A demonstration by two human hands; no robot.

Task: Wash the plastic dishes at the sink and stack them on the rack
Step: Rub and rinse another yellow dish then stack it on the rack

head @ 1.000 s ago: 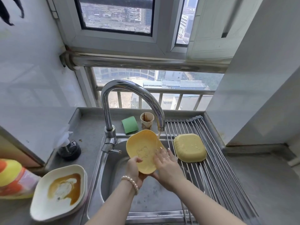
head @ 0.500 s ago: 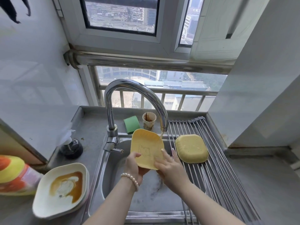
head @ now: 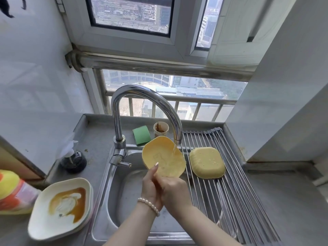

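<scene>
At frame centre, a yellow dish is gripped by the left hand and right hand, tilted under the faucet stream for rinsing.

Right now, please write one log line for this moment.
phase: rinsing | held: yellow plastic dish, both hands | tap: running | rack: one yellow dish upside down

Daylight enters a window with railing between white walls.
</scene>
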